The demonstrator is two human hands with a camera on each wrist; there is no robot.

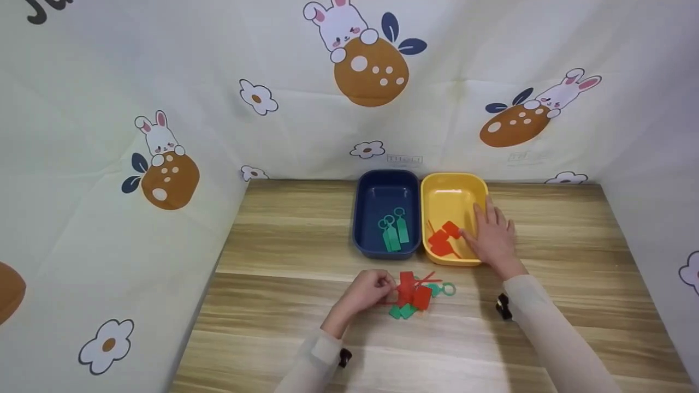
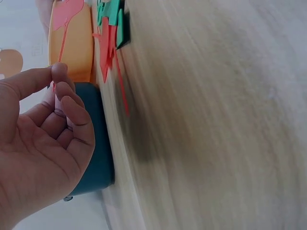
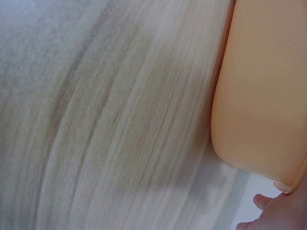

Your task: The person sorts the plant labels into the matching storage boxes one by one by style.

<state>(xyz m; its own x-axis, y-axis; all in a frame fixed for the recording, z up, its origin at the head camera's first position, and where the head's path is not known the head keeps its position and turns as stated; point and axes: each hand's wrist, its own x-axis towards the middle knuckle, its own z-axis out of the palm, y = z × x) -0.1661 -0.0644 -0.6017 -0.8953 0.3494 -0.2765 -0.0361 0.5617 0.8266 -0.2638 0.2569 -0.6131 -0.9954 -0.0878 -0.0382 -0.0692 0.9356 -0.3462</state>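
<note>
My left hand (image 1: pixel 371 289) pinches the thin tail of a red plastic tag (image 2: pixel 67 13) between thumb and forefinger, beside a small pile. That pile holds more red tags (image 1: pixel 422 298) and green tags (image 1: pixel 407 310) with ring loops, lying in front of two bins. At the right rim of the yellow bin (image 1: pixel 448 185), my right hand (image 1: pixel 494 237) spreads its straight fingers over the edge, with the thumb over the inside. Several red tags (image 1: pixel 441 246) lie in this bin near the thumb. In the right wrist view, fingertips (image 3: pixel 261 201) show beside the bin's rim.
A dark blue bin (image 1: pixel 389 177) stands directly left of the yellow one and holds 3 green tags (image 1: pixel 403 230) with rings. Both bins sit at the back of the wooden table (image 1: pixel 284 234), close to a patterned cloth (image 1: pixel 306 131) that hangs behind and at the sides.
</note>
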